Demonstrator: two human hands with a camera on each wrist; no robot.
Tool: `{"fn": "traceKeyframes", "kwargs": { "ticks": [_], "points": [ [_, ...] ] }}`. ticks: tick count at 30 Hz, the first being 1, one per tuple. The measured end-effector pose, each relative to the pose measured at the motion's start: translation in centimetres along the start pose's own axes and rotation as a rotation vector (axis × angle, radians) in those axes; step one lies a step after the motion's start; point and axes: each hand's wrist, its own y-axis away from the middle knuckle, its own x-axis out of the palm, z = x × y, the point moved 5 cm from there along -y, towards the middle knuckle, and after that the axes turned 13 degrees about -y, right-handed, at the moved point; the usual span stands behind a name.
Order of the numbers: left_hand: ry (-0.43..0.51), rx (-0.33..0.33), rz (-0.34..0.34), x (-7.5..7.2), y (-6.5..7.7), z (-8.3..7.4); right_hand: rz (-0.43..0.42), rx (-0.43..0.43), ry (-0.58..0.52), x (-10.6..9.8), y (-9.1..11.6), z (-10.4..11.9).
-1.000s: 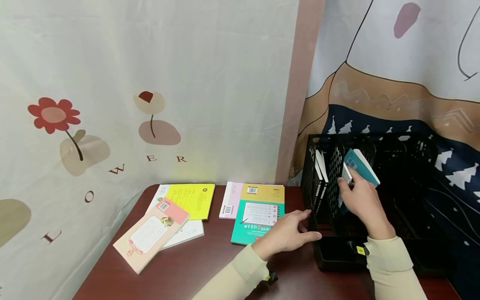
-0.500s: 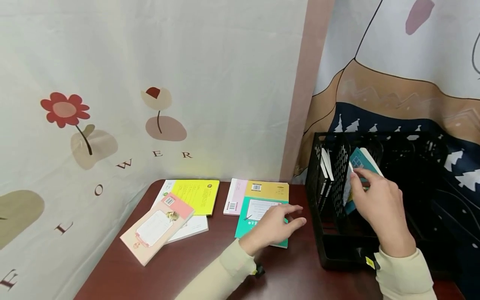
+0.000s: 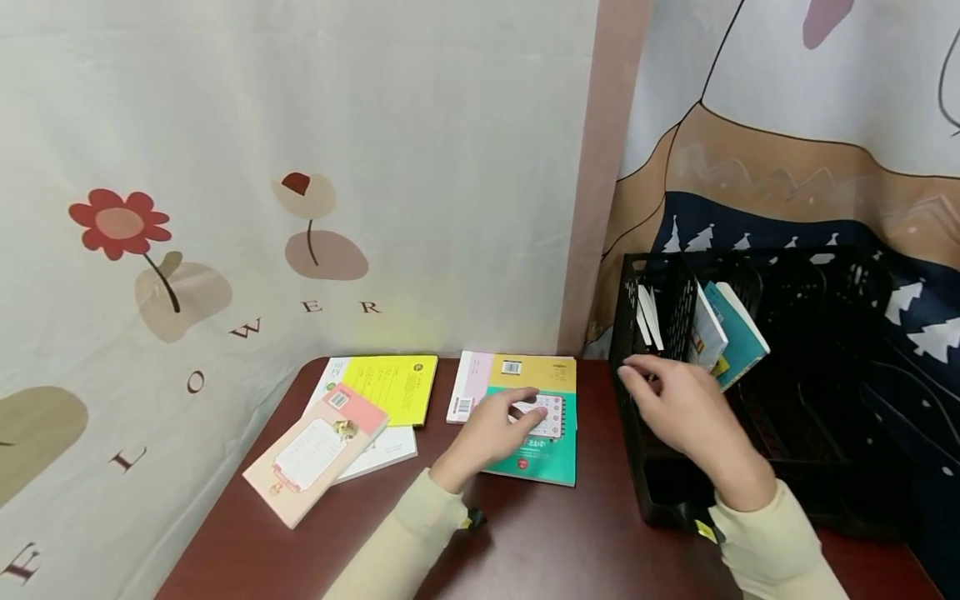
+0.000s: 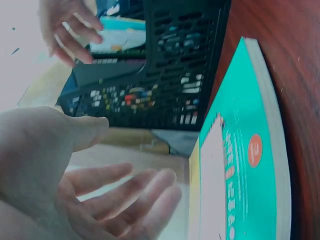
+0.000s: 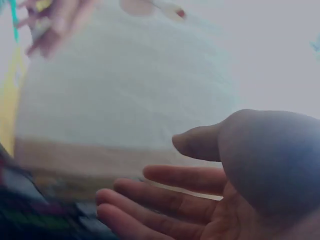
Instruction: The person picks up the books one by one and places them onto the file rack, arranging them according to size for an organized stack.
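My left hand [image 3: 491, 429] hovers over a teal and yellow book [image 3: 551, 458] on the table, its fingers loosely bent around nothing. In the left wrist view that book [image 4: 250, 150] lies flat beside the hand, apart from it. My right hand [image 3: 686, 408] is in front of the black file rack [image 3: 652, 500], thumb and fingers apart and holding nothing, as the right wrist view of the hand [image 5: 200, 195] also shows. Behind it, a teal book [image 3: 742, 342] and a white-edged book [image 3: 707, 329] lean in the rack's second slot. Two thin books [image 3: 648, 317] stand in the first slot.
A pink book [image 3: 461, 387] lies partly under the teal and yellow one. Further left are a yellow book [image 3: 397, 387], a white book [image 3: 386, 450] and a peach book [image 3: 315, 458], overlapping. A printed curtain [image 3: 450, 167] hangs behind the brown table [image 3: 555, 542].
My right hand has let go of the book in the second slot and moved left, towards the rack's left side. The left hand has left the rack's edge and moved left over the teal and yellow book.
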Motion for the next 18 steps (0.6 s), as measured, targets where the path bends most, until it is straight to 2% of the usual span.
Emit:
{"fn": "traceKeyframes", "kwargs": {
  "ticks": [6, 11, 14, 18],
  "points": [
    [-0.029, -0.089, -0.093, -1.1, 0.1, 1.9, 0.084, 0.008, -0.031, 5.6, -0.9, -0.5],
    [-0.157, -0.176, -0.135, -1.4, 0.3, 3.6, 0.153, 0.076, -0.046, 9.2, -0.9, -1.4],
    [-0.258, -0.265, -0.111, -1.6, 0.4, 4.7, 0.222, 0.151, -0.055, 10.9, -0.6, -1.9],
    [-0.301, -0.346, -0.026, -1.4, 0.6, 6.0, 0.313, 0.230, -0.059, 12.6, 0.2, -2.6]
  ]
}}
